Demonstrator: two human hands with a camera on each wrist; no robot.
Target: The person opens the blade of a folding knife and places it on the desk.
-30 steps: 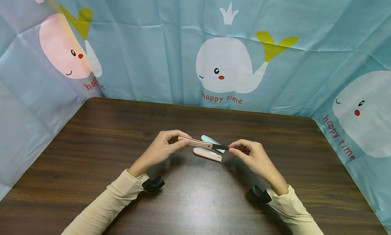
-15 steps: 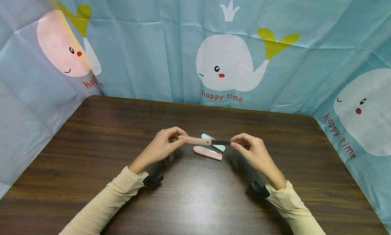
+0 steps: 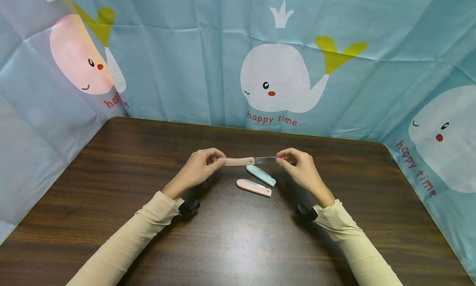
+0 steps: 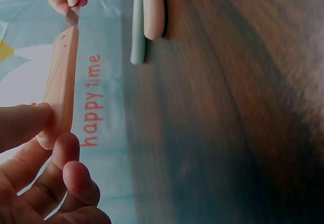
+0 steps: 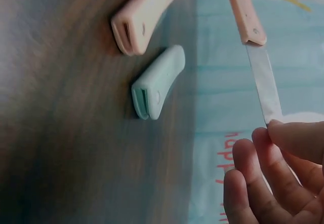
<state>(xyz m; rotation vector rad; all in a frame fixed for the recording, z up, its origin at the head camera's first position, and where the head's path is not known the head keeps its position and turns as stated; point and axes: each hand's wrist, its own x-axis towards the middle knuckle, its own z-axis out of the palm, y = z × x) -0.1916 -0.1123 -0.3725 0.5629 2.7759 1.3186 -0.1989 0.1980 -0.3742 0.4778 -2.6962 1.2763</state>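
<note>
You're now lifting the pink folding knife (image 3: 236, 161) higher off the bench (image 3: 111, 162), blade swung out straight. Your left hand (image 3: 198, 168) is gripping the handle, your right hand (image 3: 297, 165) is pinching the blade tip (image 5: 272, 113), so it's looking fully opened.

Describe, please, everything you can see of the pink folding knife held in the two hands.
The pink folding knife has a slim, smooth pink handle that looks like plastic, with a small rivet near the blade end, and a narrow, shiny metal blade unfolded straight out in line with it. It is held roughly level in the air above the wooden table, touching nothing there. The left hand pinches the handle's butt end; the right hand pinches the blade's tip between thumb and fingers.
</note>
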